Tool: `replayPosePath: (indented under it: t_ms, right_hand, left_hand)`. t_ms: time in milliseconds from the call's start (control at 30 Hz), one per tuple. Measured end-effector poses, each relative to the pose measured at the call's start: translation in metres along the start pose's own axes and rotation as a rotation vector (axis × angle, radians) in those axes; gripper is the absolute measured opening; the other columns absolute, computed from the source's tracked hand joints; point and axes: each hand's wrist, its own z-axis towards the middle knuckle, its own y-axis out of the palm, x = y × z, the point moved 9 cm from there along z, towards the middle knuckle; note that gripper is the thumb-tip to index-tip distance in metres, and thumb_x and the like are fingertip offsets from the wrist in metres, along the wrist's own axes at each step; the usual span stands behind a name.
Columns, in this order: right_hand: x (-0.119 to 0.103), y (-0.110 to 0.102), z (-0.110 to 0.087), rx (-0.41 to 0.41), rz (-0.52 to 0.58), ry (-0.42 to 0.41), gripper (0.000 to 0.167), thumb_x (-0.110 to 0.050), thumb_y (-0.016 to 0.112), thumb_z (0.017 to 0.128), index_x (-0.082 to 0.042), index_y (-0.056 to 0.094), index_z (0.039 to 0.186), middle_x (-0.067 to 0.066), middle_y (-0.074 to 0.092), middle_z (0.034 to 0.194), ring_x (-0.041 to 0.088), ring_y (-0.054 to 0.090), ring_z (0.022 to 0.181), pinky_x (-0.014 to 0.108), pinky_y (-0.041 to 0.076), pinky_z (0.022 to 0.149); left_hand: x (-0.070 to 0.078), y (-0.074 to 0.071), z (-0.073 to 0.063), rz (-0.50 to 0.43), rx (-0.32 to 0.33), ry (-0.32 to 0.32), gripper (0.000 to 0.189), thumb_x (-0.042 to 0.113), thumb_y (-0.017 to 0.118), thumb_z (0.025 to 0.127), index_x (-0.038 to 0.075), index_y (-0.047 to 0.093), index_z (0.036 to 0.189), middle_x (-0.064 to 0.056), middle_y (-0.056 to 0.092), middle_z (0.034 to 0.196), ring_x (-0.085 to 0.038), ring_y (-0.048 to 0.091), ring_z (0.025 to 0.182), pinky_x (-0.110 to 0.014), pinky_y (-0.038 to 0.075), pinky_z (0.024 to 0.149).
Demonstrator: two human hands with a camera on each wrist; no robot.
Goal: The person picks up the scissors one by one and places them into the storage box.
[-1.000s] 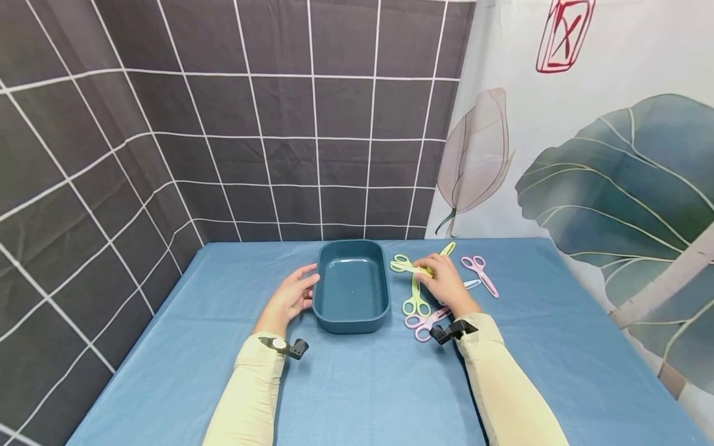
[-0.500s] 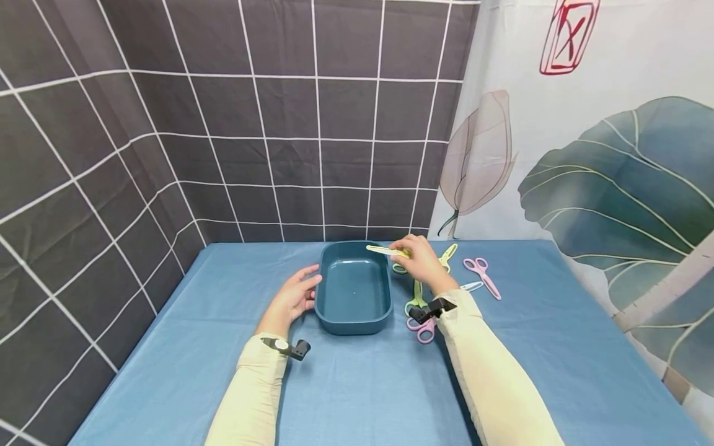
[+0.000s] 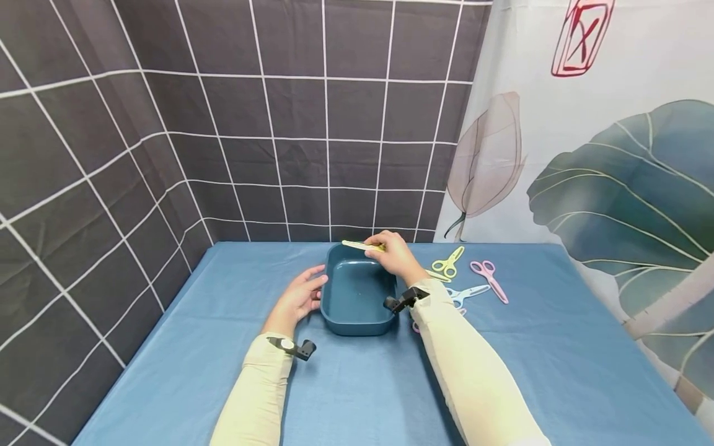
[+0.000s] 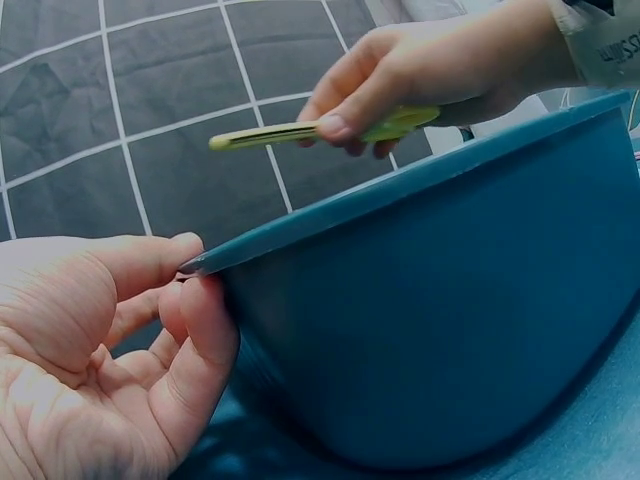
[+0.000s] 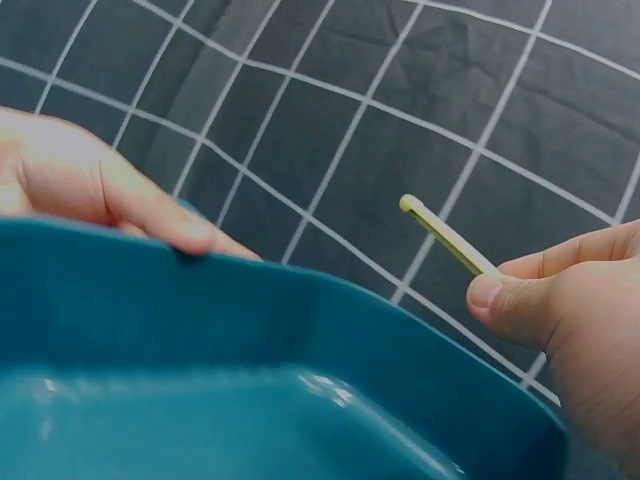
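A deep teal rectangular tub (image 3: 357, 328) stands on the blue cloth. At its left side my left hand (image 3: 295, 297) holds the rim, with fingertips on the edge in the left wrist view. Over the tub's back part, my right hand (image 3: 392, 253) grips yellow scissors (image 4: 265, 136). Their closed blades point left, above the rim; the handles are mostly hidden in the hand. In the right wrist view the thumb lies along the yellow scissors (image 5: 455, 244). The visible tub floor bears nothing.
To the right of the tub lie yellow scissors (image 3: 447, 265), pink scissors (image 3: 491, 280) and light blue scissors (image 3: 470, 292). More scissors lie partly hidden by the right forearm (image 3: 463, 359). A dark gridded backdrop (image 3: 357, 111) hangs behind the table.
My right hand has lifted the yellow scissors from the pile and moved left, over the tub. The left hand stays at the tub's left side. The head view has shifted slightly.
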Motion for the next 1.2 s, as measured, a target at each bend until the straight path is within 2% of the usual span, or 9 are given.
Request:
replayPosePath:
  t_ms: [133, 300, 533, 700, 1000, 1200]
  right_hand:
    - [-0.002, 0.014, 0.004, -0.018, 0.03, 0.037, 0.023, -0.015, 0.077, 0.09, -0.007, 0.075, 0.111, 0.011, 0.068, 0.107, 0.029, 0.059, 0.101, 0.044, 0.048, 0.091]
    - [0.001, 0.029, 0.005, -0.053, 0.014, 0.104, 0.022, -0.015, 0.077, 0.091, -0.008, 0.075, 0.111, 0.01, 0.067, 0.106, 0.026, 0.059, 0.099, 0.043, 0.049, 0.091]
    - [-0.001, 0.045, 0.007, -0.105, -0.141, 0.112, 0.019, -0.014, 0.077, 0.089, -0.008, 0.075, 0.107, 0.009, 0.066, 0.099, 0.026, 0.061, 0.093, 0.042, 0.05, 0.088]
    - [0.0, 0.051, 0.005, -0.134, -0.252, 0.141, 0.018, -0.015, 0.077, 0.088, -0.009, 0.075, 0.105, 0.008, 0.066, 0.101, 0.026, 0.061, 0.096, 0.041, 0.05, 0.091]
    - [0.003, 0.059, -0.001, -0.205, -0.389, 0.179, 0.019, -0.019, 0.079, 0.089, -0.014, 0.075, 0.107, 0.005, 0.065, 0.103, 0.023, 0.063, 0.094, 0.042, 0.054, 0.086]
    - [0.001, 0.063, -0.003, -0.267, -0.482, 0.194, 0.021, -0.021, 0.078, 0.09, -0.014, 0.074, 0.11, 0.005, 0.066, 0.108, 0.024, 0.063, 0.098, 0.042, 0.054, 0.087]
  left_hand:
    - [-0.001, -0.001, 0.001, -0.003, 0.004, -0.001, 0.05, 0.014, 0.057, 0.104, 0.012, 0.041, 0.151, -0.004, 0.056, 0.09, -0.009, 0.049, 0.063, -0.023, 0.048, 0.053]
    - [-0.003, -0.002, 0.003, -0.002, 0.009, -0.008, 0.05, 0.014, 0.057, 0.104, 0.013, 0.042, 0.151, -0.005, 0.057, 0.093, -0.009, 0.049, 0.064, -0.023, 0.049, 0.054]
    - [-0.005, -0.002, 0.005, -0.005, 0.015, -0.007, 0.049, 0.015, 0.058, 0.104, 0.014, 0.043, 0.15, -0.007, 0.057, 0.095, -0.009, 0.049, 0.063, -0.023, 0.049, 0.054]
    - [-0.004, -0.002, 0.005, -0.01, 0.005, 0.001, 0.049, 0.015, 0.057, 0.104, 0.013, 0.042, 0.151, -0.006, 0.057, 0.094, -0.009, 0.049, 0.063, -0.023, 0.049, 0.054]
    - [-0.002, 0.001, 0.002, -0.024, -0.013, 0.01, 0.05, 0.014, 0.057, 0.104, 0.011, 0.04, 0.151, -0.004, 0.061, 0.088, -0.007, 0.051, 0.061, -0.022, 0.05, 0.053]
    - [-0.001, 0.001, 0.001, -0.029, -0.016, 0.009, 0.05, 0.014, 0.057, 0.104, 0.012, 0.04, 0.152, -0.007, 0.062, 0.094, -0.008, 0.051, 0.061, -0.023, 0.05, 0.054]
